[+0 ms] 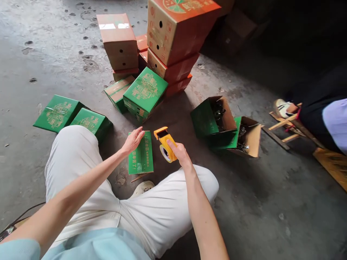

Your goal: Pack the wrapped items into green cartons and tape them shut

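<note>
A green cardboard box (140, 159) with gold lettering stands on the floor between my legs, and a strip of clear tape shows on its top. My left hand (133, 139) is over the box's far left part, fingers stretched out and holding nothing; whether it touches the box I cannot tell. Just right of the box, my right hand (179, 151) grips a yellow tape dispenser (171, 152) by its handle. A roll of tape sits in the dispenser, whose cutting end points away from me, apart from the box.
Green boxes (146, 88) and stacked orange boxes (173, 39) stand ahead. More green boxes (58, 113) lie left. Two open boxes (252, 139) with dark contents are at right, near a wooden stool (288, 126) and another person's shoe (283, 108).
</note>
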`<action>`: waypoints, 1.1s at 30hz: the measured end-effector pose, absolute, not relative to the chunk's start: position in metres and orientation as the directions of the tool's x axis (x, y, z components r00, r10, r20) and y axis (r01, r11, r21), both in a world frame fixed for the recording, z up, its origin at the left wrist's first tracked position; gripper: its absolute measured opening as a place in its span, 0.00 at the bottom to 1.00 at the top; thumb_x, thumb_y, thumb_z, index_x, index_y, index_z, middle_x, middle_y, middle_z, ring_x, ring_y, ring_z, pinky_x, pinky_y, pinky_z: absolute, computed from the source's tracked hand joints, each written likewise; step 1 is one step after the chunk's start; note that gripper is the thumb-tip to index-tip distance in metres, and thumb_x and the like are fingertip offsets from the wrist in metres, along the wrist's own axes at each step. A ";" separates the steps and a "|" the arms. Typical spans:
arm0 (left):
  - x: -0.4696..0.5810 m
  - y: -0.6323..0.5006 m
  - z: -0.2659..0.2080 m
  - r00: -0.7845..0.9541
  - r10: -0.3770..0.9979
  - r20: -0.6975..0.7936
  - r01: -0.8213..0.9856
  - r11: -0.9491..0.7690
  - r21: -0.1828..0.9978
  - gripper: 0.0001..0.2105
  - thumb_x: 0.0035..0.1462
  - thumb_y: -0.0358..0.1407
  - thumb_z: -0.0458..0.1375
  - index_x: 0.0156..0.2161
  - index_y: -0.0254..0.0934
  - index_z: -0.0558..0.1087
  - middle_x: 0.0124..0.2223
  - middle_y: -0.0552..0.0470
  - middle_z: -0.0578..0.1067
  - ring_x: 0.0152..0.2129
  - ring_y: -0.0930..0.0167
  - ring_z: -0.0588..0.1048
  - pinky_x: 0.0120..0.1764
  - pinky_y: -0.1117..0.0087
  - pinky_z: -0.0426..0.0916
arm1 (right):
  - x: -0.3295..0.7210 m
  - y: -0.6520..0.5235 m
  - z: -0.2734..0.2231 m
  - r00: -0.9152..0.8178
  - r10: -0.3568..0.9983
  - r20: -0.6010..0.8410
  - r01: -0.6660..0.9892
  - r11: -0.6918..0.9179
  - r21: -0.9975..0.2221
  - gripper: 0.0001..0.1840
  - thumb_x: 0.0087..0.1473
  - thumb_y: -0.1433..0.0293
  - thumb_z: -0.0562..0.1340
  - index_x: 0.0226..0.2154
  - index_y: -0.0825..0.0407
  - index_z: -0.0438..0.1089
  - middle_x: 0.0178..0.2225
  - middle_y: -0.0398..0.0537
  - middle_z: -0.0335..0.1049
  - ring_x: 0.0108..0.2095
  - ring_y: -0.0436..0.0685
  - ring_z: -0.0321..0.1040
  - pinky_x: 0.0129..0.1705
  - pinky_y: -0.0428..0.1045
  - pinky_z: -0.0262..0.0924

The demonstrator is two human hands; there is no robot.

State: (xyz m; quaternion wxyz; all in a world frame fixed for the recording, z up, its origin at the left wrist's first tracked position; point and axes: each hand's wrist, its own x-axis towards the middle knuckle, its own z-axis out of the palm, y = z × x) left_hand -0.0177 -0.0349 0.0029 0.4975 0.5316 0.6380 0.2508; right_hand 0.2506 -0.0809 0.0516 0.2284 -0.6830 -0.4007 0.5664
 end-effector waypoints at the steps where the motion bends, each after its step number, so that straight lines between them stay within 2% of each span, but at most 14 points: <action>1: -0.020 -0.045 0.008 0.058 0.864 -0.499 0.209 0.479 0.853 0.34 0.68 0.62 0.47 0.61 0.34 0.72 0.60 0.37 0.76 0.55 0.59 0.76 0.57 0.55 0.72 | 0.249 -0.081 0.054 -0.028 0.814 -0.580 0.317 -0.543 -0.778 0.35 0.50 0.36 0.64 0.24 0.53 0.69 0.21 0.44 0.70 0.22 0.52 0.67 0.21 0.44 0.58; 2: -0.023 -0.055 0.012 0.098 0.772 -0.628 0.002 0.631 0.776 0.34 0.67 0.62 0.48 0.56 0.33 0.75 0.54 0.37 0.79 0.49 0.61 0.80 0.52 0.58 0.76 | 0.248 -0.081 0.057 -0.104 0.814 -0.572 0.339 -0.511 -0.790 0.35 0.50 0.37 0.65 0.24 0.53 0.69 0.21 0.44 0.69 0.22 0.51 0.66 0.21 0.43 0.56; 3: -0.027 -0.064 0.015 0.165 0.670 -0.724 -0.158 0.742 0.651 0.33 0.66 0.62 0.50 0.52 0.32 0.77 0.49 0.38 0.81 0.43 0.64 0.82 0.47 0.62 0.78 | 0.246 -0.081 0.060 -0.182 0.801 -0.570 0.354 -0.488 -0.798 0.34 0.50 0.37 0.66 0.25 0.54 0.70 0.21 0.43 0.69 0.22 0.51 0.66 0.21 0.43 0.56; 4: -0.031 -0.070 0.018 0.240 0.580 -0.779 -0.263 0.811 0.523 0.30 0.66 0.60 0.54 0.48 0.32 0.78 0.45 0.39 0.82 0.38 0.66 0.83 0.43 0.65 0.79 | 0.244 -0.081 0.064 -0.254 0.776 -0.578 0.360 -0.479 -0.801 0.34 0.51 0.38 0.66 0.26 0.54 0.70 0.21 0.43 0.70 0.22 0.51 0.66 0.21 0.43 0.56; 5: -0.036 -0.075 0.020 0.308 0.514 -0.801 -0.320 0.848 0.422 0.25 0.65 0.56 0.59 0.45 0.32 0.78 0.42 0.41 0.82 0.35 0.68 0.83 0.40 0.68 0.79 | 0.242 -0.081 0.067 -0.314 0.742 -0.592 0.360 -0.484 -0.798 0.34 0.51 0.38 0.66 0.27 0.54 0.71 0.22 0.44 0.70 0.22 0.52 0.67 0.21 0.44 0.57; 7: -0.045 -0.082 0.022 0.390 0.469 -0.792 -0.363 0.869 0.336 0.14 0.62 0.44 0.67 0.42 0.33 0.79 0.38 0.45 0.82 0.31 0.71 0.82 0.37 0.72 0.78 | 0.239 -0.081 0.071 -0.392 0.677 -0.623 0.364 -0.508 -0.781 0.33 0.51 0.38 0.66 0.30 0.54 0.72 0.23 0.44 0.71 0.21 0.53 0.69 0.21 0.45 0.60; 9: -0.051 -0.084 0.023 0.410 0.485 -0.772 -0.372 0.862 0.343 0.10 0.57 0.35 0.72 0.42 0.33 0.79 0.37 0.47 0.82 0.30 0.72 0.81 0.35 0.73 0.78 | 0.237 -0.081 0.071 -0.437 0.634 -0.639 0.383 -0.511 -0.769 0.33 0.51 0.39 0.67 0.31 0.54 0.72 0.23 0.44 0.72 0.21 0.54 0.70 0.21 0.45 0.61; 10: -0.053 -0.085 0.022 0.407 0.492 -0.769 -0.368 0.859 0.355 0.11 0.55 0.34 0.73 0.42 0.33 0.79 0.37 0.48 0.82 0.29 0.73 0.81 0.35 0.73 0.77 | 0.236 -0.081 0.070 -0.455 0.619 -0.641 0.393 -0.506 -0.768 0.33 0.51 0.39 0.67 0.31 0.54 0.71 0.23 0.44 0.72 0.21 0.53 0.70 0.20 0.45 0.61; 15: -0.051 -0.094 0.016 0.398 0.492 -0.775 -0.360 0.860 0.361 0.17 0.54 0.42 0.73 0.44 0.34 0.80 0.42 0.46 0.82 0.30 0.73 0.80 0.34 0.73 0.77 | 0.233 -0.083 0.066 -0.496 0.573 -0.653 0.425 -0.496 -0.758 0.32 0.52 0.39 0.66 0.31 0.53 0.70 0.22 0.43 0.71 0.20 0.52 0.69 0.19 0.44 0.60; 20: -0.051 -0.104 0.008 0.407 0.480 -0.778 -0.366 0.865 0.342 0.18 0.44 0.37 0.78 0.38 0.33 0.79 0.33 0.50 0.81 0.26 0.74 0.78 0.35 0.72 0.75 | 0.230 -0.083 0.065 -0.490 0.545 -0.680 0.447 -0.512 -0.734 0.32 0.52 0.40 0.67 0.31 0.53 0.71 0.23 0.43 0.71 0.21 0.53 0.71 0.21 0.44 0.62; 23: -0.051 -0.107 0.007 0.357 0.523 -0.774 -0.328 0.846 0.420 0.19 0.42 0.41 0.78 0.34 0.33 0.78 0.30 0.52 0.79 0.23 0.77 0.75 0.31 0.74 0.71 | 0.228 -0.082 0.063 -0.502 0.517 -0.693 0.473 -0.507 -0.721 0.32 0.52 0.40 0.67 0.31 0.53 0.70 0.22 0.43 0.71 0.21 0.53 0.70 0.20 0.44 0.60; 28: -0.042 -0.116 0.007 0.149 0.723 -0.674 -0.261 0.686 0.679 0.21 0.41 0.48 0.76 0.28 0.33 0.77 0.24 0.55 0.73 0.21 0.78 0.69 0.26 0.76 0.63 | 0.217 -0.077 0.062 -0.512 0.480 -0.712 0.523 -0.484 -0.702 0.33 0.51 0.39 0.66 0.32 0.54 0.71 0.23 0.44 0.71 0.22 0.53 0.70 0.22 0.45 0.60; 33: -0.058 -0.121 -0.002 -0.082 0.789 -0.609 -0.240 0.578 0.780 0.21 0.41 0.52 0.73 0.28 0.33 0.79 0.24 0.53 0.74 0.21 0.75 0.68 0.27 0.73 0.62 | 0.216 -0.059 0.087 -0.495 0.464 -0.735 0.665 -0.343 -0.664 0.28 0.52 0.45 0.68 0.31 0.54 0.72 0.26 0.45 0.71 0.26 0.53 0.67 0.26 0.46 0.59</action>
